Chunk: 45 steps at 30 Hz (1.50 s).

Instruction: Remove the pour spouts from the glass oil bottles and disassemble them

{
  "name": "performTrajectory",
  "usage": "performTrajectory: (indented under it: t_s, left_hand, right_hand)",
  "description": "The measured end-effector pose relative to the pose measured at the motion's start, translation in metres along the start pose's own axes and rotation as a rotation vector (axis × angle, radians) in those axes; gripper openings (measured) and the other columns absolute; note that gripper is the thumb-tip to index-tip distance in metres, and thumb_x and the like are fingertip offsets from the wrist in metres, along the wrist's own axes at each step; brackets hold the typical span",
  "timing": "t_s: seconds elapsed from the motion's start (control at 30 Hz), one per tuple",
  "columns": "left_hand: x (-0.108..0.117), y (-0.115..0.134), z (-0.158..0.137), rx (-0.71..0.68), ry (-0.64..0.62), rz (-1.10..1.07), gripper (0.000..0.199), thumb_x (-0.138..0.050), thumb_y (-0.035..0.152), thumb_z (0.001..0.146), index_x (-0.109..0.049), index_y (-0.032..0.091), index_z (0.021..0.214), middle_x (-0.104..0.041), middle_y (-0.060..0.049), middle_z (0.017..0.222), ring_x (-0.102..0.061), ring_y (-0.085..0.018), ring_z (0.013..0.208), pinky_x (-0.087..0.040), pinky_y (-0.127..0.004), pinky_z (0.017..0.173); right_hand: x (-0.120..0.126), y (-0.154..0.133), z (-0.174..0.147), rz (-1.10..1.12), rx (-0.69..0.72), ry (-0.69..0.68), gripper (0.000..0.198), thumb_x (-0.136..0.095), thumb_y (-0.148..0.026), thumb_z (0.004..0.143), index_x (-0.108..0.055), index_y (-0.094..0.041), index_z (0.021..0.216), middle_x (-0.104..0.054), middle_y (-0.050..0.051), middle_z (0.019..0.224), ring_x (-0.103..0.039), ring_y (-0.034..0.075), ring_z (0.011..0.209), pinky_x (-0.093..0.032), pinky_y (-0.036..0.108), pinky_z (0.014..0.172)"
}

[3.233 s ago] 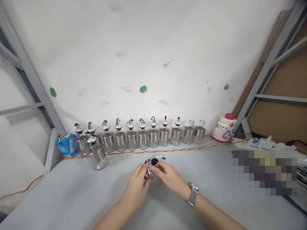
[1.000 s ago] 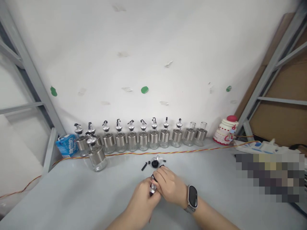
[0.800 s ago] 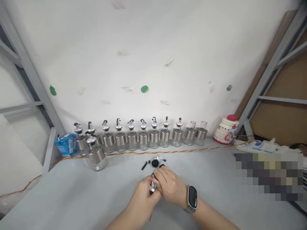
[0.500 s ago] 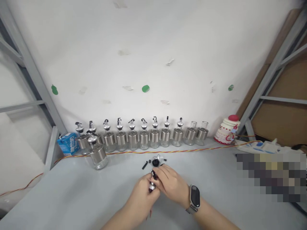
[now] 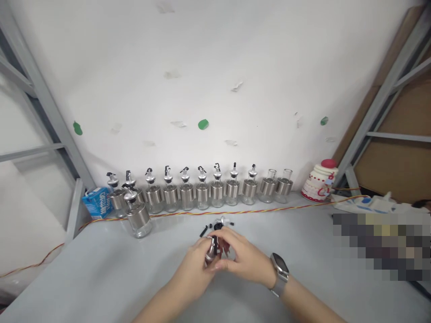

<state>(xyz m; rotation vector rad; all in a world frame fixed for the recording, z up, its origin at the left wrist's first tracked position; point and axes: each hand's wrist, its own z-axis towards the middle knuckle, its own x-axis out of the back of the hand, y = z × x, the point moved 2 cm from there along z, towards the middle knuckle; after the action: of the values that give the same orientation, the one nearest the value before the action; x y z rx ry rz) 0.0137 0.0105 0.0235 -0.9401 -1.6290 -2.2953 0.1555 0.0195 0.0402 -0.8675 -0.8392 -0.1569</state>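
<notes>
Between my two hands, above the table, is a silver bottle pourer (image 5: 211, 253) with a black flip lever. My left hand (image 5: 193, 264) is closed around its body, hiding much of it. My right hand (image 5: 247, 258), with a watch on its wrist, curls around the far side; its forefinger reaches the top of the pourer and its thumb lies by the lower end. Just beyond the fingers lie loose pourer parts: a silver spout piece (image 5: 222, 220), a black round stopper (image 5: 218, 226) partly covered by my right hand, and a small black lever (image 5: 204, 231).
Several glass bottles (image 5: 202, 193) with steel bands line the wall, most with pourers; two bottles (image 5: 269, 187) at right have open necks. One bottle (image 5: 138, 215) stands forward at left. Also there: a blue carton (image 5: 98, 202), a twisted wire (image 5: 188, 213), a cake-shaped jar (image 5: 318, 181).
My right hand has loosened from its tight pinch on the lever, with thumb and forefinger now farther apart. The pourer is turned slightly, showing more of its lever.
</notes>
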Motion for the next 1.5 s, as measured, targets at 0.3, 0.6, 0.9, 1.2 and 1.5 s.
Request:
performTrajectory:
  t_s: [0.3,0.6,0.9,1.2,1.5]
  left_hand:
    - [-0.001,-0.006,-0.009,-0.016,-0.077,0.077,0.044,-0.037,0.002,0.070,-0.025,0.019,0.110,-0.052,-0.008,0.101,-0.052,-0.016,0.088,-0.039,-0.026,0.073]
    - [0.005,-0.004,-0.004,0.081,-0.137,0.125,0.022,-0.044,0.028,0.078,-0.042,0.019,0.099,-0.055,-0.005,0.089,-0.053,-0.017,0.079,-0.039,-0.027,0.070]
    - [0.013,0.002,0.000,0.206,-0.264,-0.414,0.052,-0.021,0.054,0.081,-0.046,0.016,0.056,-0.044,0.004,0.042,-0.041,-0.008,0.037,-0.031,-0.018,0.039]
    - [-0.015,-0.020,0.008,0.353,0.176,-0.493,0.049,-0.036,0.059,0.074,-0.024,0.020,0.046,-0.019,0.009,0.036,-0.025,-0.005,0.031,-0.019,-0.018,0.031]
    - [-0.022,-0.025,0.007,0.375,0.206,-0.381,0.050,-0.031,0.063,0.073,-0.027,0.021,0.046,-0.023,0.008,0.036,-0.025,-0.007,0.033,-0.020,-0.020,0.034]
  right_hand:
    - [0.000,0.004,0.000,-0.089,-0.086,-0.057,0.036,-0.054,-0.045,0.074,-0.048,-0.020,0.100,-0.051,0.003,0.088,-0.048,0.016,0.075,-0.040,0.027,0.067]
    - [0.005,0.005,0.002,-0.238,-0.038,-0.128,0.015,-0.047,-0.032,0.083,-0.051,-0.019,0.078,-0.052,0.000,0.076,-0.048,0.014,0.069,-0.038,0.023,0.060]
    - [-0.005,-0.003,-0.002,-0.171,0.053,-0.141,0.021,-0.044,-0.036,0.084,-0.048,-0.018,0.074,-0.053,-0.001,0.070,-0.049,0.011,0.063,-0.036,0.021,0.057]
    - [-0.005,-0.017,-0.006,-0.537,0.115,-0.187,0.012,-0.039,-0.015,0.082,-0.046,-0.019,0.073,-0.055,-0.001,0.066,-0.049,0.012,0.057,-0.031,0.024,0.055]
    - [-0.009,-0.020,-0.011,-0.596,0.126,-0.212,0.015,-0.043,-0.005,0.073,-0.050,-0.019,0.073,-0.058,0.000,0.064,-0.052,0.012,0.057,-0.030,0.025,0.055]
